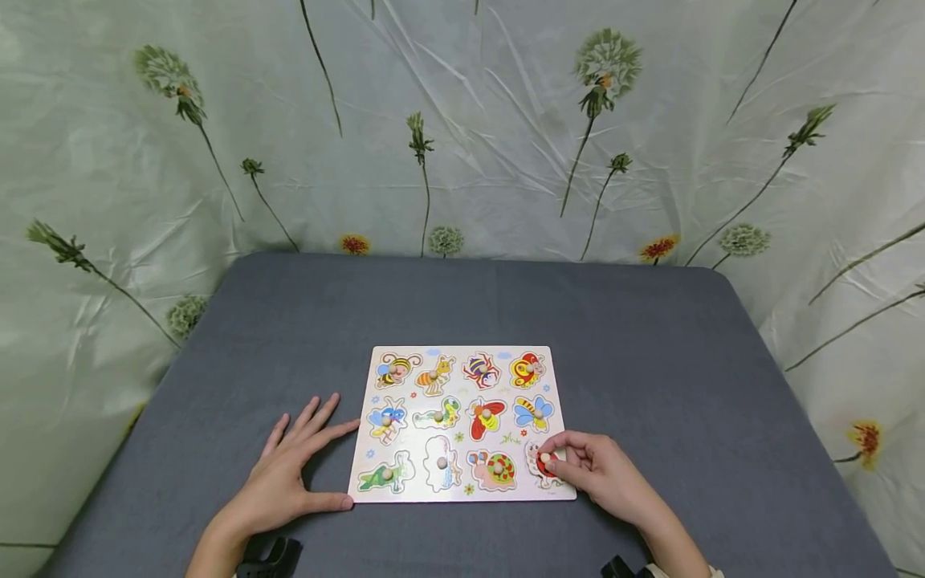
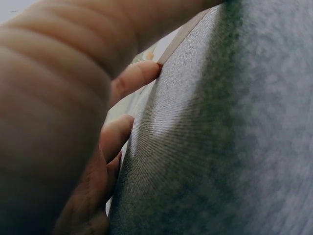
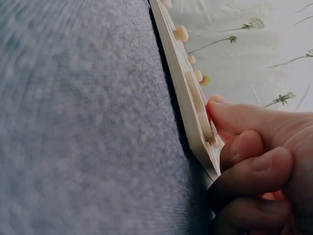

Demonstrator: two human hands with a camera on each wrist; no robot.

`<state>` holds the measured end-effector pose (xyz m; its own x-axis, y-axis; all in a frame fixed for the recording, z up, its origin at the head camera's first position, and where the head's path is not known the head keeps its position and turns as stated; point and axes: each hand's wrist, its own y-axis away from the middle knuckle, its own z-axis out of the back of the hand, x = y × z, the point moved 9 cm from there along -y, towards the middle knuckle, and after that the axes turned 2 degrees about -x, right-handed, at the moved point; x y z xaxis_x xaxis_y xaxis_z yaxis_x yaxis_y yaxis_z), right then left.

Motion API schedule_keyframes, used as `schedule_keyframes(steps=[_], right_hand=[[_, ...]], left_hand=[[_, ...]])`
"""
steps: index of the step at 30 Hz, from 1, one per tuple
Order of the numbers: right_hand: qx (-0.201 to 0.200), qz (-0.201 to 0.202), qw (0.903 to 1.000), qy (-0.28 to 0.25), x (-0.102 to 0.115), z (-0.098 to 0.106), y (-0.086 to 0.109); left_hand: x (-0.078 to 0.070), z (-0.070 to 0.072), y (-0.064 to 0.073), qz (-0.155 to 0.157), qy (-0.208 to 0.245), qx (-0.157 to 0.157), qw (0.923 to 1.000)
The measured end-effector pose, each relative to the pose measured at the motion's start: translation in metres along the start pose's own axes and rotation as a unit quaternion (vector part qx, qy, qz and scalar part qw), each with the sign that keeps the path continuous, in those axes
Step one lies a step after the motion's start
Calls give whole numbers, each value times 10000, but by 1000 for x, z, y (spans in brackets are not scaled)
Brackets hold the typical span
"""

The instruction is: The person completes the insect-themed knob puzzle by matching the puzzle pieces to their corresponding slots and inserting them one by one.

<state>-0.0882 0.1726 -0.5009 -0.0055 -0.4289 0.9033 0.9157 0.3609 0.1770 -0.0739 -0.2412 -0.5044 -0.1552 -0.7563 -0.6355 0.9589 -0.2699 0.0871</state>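
Note:
A wooden peg puzzle board (image 1: 462, 433) with colourful insect pieces lies flat on the grey table. My right hand (image 1: 596, 470) is at its near right corner, thumb and forefinger pinching the knob of the red ladybug piece (image 1: 547, 464); the fingertips partly cover that piece. In the right wrist view the thumb (image 3: 234, 115) presses close over the board's top. My left hand (image 1: 289, 470) is spread, its thumb and forefinger touching the board's left edge. Left of the ladybug sits the snail piece (image 1: 494, 470), and above it the blue-winged bee piece (image 1: 535, 413).
The grey cloth-covered table (image 1: 462, 301) runs back to a pale curtain (image 1: 491, 185) printed with dandelions. A black wrist strap (image 1: 270, 558) shows under the left wrist. Round knobs (image 3: 181, 33) stick up from the puzzle pieces.

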Motion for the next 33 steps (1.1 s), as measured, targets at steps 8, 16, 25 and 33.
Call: schedule_keyframes(steps=[8,16,25,33], right_hand=[[-15,60,10000,13,1,0,-1],[-30,-234,9997,63,-3,2,-1],[82,-56,9999,70,1,0,-3],[140,-213,9995,164,-1,-1,-5]], left_hand=[[-1,0,-2,-1,-20,35,10000],[-1,0,-2,5,-10,48,10000],[-1,0,-1,18,10,25,10000],[-3,1,-2,73,-6,28,10000]])
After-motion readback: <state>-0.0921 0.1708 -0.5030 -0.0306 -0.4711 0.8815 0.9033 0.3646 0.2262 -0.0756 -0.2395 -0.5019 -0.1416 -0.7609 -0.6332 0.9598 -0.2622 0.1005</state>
